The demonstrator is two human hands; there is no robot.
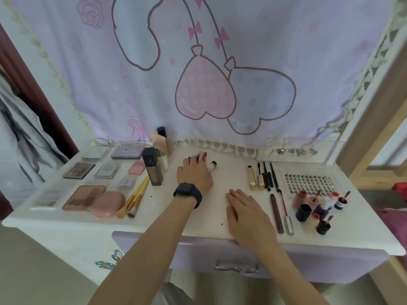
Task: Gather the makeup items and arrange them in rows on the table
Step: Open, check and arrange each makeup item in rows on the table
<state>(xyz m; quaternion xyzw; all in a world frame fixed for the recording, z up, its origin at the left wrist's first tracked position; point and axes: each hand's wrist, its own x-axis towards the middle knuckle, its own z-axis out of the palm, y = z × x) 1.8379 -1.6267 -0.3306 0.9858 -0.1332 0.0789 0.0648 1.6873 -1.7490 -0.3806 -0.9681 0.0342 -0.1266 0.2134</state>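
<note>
On the white dressing table, my left hand reaches to the back middle and its fingers close over a small bunch of lipstick-like tubes; a silver-capped tube pokes out at its right. My right hand lies flat and holds nothing near the front edge. Eyeshadow palettes and pink compacts sit in rows at the left, beside yellow brushes and a tall foundation bottle. Gold tubes and black pencils line up at the right.
A lash tray and a cluster of small bottles fill the right end. Two long wands lie beside my right hand. A pink cartoon cloth hangs behind the table. A drawer handle is below the front edge.
</note>
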